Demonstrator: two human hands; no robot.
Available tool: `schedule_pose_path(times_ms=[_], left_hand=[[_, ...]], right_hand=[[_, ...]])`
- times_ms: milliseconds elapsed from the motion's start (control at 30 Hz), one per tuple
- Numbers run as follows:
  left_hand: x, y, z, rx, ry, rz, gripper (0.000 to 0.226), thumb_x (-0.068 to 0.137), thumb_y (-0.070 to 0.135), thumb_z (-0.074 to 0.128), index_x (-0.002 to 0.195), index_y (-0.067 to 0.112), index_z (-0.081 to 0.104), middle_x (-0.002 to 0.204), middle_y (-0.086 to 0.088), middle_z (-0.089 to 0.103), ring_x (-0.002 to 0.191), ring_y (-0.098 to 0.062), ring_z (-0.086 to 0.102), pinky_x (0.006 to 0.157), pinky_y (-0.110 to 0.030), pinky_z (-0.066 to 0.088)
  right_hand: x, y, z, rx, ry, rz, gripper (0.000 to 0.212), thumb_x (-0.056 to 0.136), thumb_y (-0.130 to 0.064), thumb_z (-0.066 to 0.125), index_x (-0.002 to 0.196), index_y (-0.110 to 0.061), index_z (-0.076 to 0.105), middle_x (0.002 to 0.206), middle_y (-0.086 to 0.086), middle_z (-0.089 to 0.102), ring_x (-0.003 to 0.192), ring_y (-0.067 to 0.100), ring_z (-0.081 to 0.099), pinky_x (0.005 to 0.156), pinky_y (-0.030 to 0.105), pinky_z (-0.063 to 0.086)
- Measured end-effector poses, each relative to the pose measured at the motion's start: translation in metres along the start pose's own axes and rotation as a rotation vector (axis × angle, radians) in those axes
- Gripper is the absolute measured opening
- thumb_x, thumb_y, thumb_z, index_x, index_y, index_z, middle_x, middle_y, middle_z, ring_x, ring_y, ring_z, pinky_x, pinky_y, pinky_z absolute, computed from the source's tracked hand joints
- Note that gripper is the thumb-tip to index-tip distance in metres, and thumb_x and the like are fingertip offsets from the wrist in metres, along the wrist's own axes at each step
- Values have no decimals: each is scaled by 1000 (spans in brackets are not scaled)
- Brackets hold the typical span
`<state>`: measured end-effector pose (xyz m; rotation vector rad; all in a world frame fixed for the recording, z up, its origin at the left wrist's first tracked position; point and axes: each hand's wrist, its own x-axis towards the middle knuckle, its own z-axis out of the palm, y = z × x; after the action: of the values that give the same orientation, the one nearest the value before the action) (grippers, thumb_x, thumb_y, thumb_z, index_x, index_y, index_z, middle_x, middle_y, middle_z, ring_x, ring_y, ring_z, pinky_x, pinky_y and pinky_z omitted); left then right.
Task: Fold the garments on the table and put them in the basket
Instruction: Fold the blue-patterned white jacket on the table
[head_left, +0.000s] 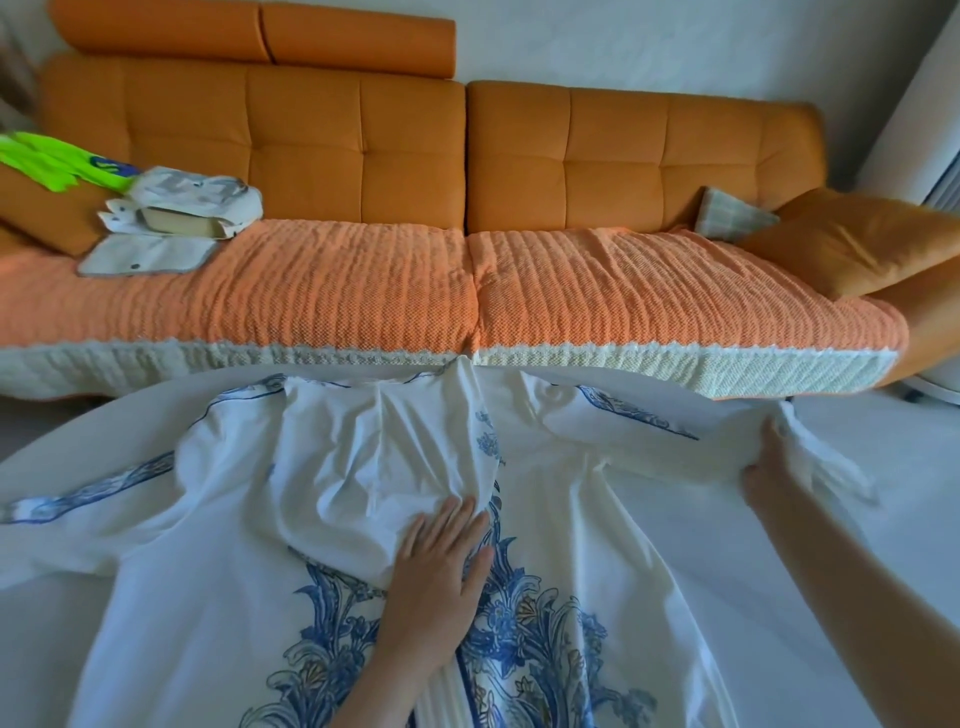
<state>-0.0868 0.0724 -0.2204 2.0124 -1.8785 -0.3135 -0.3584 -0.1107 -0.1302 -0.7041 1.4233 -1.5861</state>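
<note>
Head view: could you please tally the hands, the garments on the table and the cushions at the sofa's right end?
Hands: 2 (left hand, right hand)
Garments on the table: 1 (white garment with blue print)
Cushions: 2 (orange cushion, checked cushion)
Total: 5

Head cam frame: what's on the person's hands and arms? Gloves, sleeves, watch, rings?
Nothing worn that shows. The left hand is bare: no glove, and no ring on the visible fingers. The right hand is bare too, but its fingers are partly out of sight, so rings there cannot be ruled out. Both forearms are uncovered up to the frame edge: no sleeve, watch or bracelet in view.
</note>
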Motion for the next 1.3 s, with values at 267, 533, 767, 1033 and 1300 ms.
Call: schedule_pose_path(times_ms=[267, 533, 767, 1033, 1300], left_hand=[[0, 1, 1, 23, 36, 19, 80, 77, 64, -26, 147, 40, 6, 153, 23, -9, 138, 4, -20, 116, -27, -15], [-1, -3, -2, -432, 276, -11, 48, 91, 50, 27, 130, 30, 47, 142, 22, 34, 136, 2, 24, 116, -31, 21], [7, -2, -50, -840, 432, -147, 23, 97, 25, 47, 119, 26, 53, 117, 22, 52, 109, 12, 50, 88, -6, 41], [95, -18, -92, -369, 149, -401, 69, 77, 53, 66, 132, 18, 42, 132, -4, 42, 115, -22, 49, 86, -32, 44], [127, -8, -38, 77, 69, -498, 61, 83, 50, 59, 129, 13, 45, 139, -12, 39, 128, -30, 38, 96, -38, 39]], right_hand=[[-92, 27, 104, -840, -660, -249, 23, 98, -11, 42, 78, -6, 52, 65, 0, 42, 66, 21, 50, 65, 18, 40], [-110, 92, 107, -1414, -1324, -592, 59, 94, -52, 32, 147, -26, 25, 158, -1, 7, 145, 23, -5, 116, 47, -3], [-123, 89, 117, -1720, -1282, -754, 54, 99, -48, 25, 145, -19, 26, 158, 0, -8, 141, 44, -7, 106, 71, 8], [-134, 102, 122, -1797, -1193, -817, 48, 98, -47, 16, 145, -39, 18, 158, 3, -10, 139, 49, -10, 99, 77, 6], [-137, 111, 120, -1841, -1172, -900, 98, 59, -54, -25, 147, -32, 11, 156, 9, -14, 136, 53, -14, 97, 79, 1]])
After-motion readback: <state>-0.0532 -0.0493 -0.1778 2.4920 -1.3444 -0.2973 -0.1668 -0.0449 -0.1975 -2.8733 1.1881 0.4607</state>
